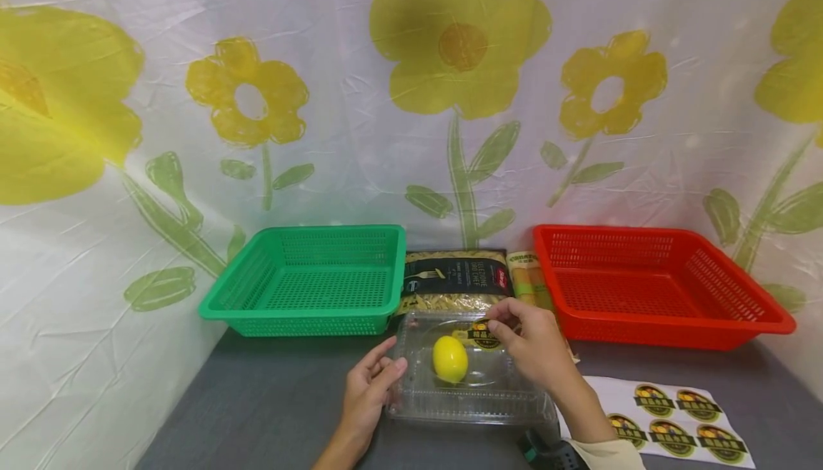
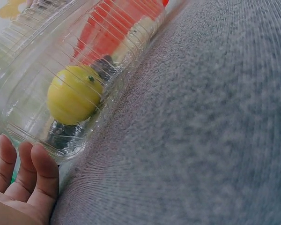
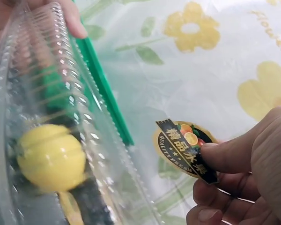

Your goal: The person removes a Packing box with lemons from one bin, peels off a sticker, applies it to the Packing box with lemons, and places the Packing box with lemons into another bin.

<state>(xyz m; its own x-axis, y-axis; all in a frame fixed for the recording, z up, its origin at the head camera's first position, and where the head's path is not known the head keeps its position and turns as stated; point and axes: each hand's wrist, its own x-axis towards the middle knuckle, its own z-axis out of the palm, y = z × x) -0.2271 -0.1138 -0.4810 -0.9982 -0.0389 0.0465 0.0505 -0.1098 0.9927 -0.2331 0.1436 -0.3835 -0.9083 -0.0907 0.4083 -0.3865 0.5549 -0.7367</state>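
The label [image 1: 482, 334] is held by the right hand [image 1: 534, 341] above the far right part of a clear plastic box [image 1: 476, 402], as seen in the head view. A gap between label and box is shown in the right wrist view, so the lid is not touched by the label. The banner across the label is laid roughly left to right in the head view, and the same line appears to be followed by the long side of the box. Of the 2 hands, the right is the nearer to the label's side of the lid.

The label's edge is pinched between the right thumb and fingertips, its printed face left mostly uncovered. The left hand [image 1: 368, 388] is placed at the box's left edge, its fingers loosely bent and parted, with the edge apparently touched; how firmly it is pressed cannot be told.

Inside the box, 1 yellow lemon [image 1: 450, 360] is seen through the lid, between the 2 hands. The box is set flat on the dark surface [image 1: 270, 398], and to its right a white sheet [image 1: 607, 393] with 5 visible matching labels is laid.
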